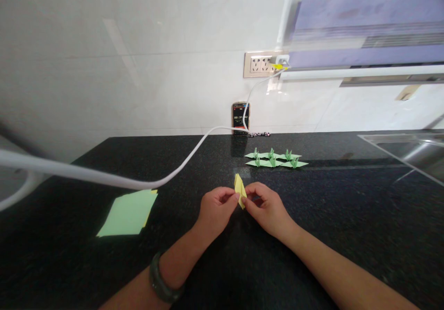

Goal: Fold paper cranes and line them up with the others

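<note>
A narrow folded piece of yellow paper (239,186) is held upright above the black countertop, its pointed end upward. My left hand (218,208) pinches its left side between thumb and fingers. On the other side, my right hand (266,207) grips the lower right edge, thumb in front. Both thumbs come close together near the paper's lower part. Beyond the hands, several green folded paper cranes (272,162) stand in two rows. To the left lies a stack of green paper sheets (129,213) with yellow showing at its edges.
A phone (240,118) showing a timer leans on the tiled wall. A white cable (180,164) runs from the wall socket (260,64) past the phone and across the left side, above the paper stack. A metal sink (421,155) is set into the counter (347,227) at right.
</note>
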{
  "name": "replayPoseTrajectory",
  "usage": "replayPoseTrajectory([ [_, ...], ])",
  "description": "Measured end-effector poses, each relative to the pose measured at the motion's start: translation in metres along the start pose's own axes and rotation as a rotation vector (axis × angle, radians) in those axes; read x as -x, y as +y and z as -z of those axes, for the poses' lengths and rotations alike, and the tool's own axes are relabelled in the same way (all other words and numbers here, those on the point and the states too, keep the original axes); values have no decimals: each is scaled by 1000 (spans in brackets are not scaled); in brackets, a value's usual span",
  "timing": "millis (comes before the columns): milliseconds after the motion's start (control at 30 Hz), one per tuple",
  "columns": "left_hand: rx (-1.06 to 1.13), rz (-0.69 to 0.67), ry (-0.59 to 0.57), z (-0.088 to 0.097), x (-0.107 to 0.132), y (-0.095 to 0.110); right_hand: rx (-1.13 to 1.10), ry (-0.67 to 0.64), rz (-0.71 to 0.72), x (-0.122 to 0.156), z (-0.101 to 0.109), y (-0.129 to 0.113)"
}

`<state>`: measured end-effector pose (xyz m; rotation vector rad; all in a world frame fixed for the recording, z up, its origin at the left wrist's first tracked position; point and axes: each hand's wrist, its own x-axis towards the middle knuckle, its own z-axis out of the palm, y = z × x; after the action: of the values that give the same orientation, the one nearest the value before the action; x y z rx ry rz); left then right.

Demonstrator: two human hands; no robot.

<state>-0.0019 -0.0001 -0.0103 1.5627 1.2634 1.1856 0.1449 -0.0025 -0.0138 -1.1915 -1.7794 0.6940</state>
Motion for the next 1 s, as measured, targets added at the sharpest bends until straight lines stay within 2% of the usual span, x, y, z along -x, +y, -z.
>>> replayPoseTrajectory([
  [100, 44, -56, 75, 0, -1, 4, 0, 10, 1, 0, 0, 3],
  [267, 279, 140, -73, -1, -1, 1, -81, -29, -65, 0, 0, 5],
  [400, 351, 194, -47, -2, -1, 0, -155, -44, -102, 0, -1, 4],
  [600, 451, 196, -42, -2, -2, 3, -177, 43, -122, 1, -4, 9],
  [700, 527, 233, -62, -1, -3, 4, -143, 44, -102, 1, -4, 9],
  [867, 533, 328, -229, 0, -2, 5, 15, 53, -6, 2, 1, 3],
  [1000, 471, 363, -222, -1, 0, 5, 128, 38, 123, 3, 6, -1],
])
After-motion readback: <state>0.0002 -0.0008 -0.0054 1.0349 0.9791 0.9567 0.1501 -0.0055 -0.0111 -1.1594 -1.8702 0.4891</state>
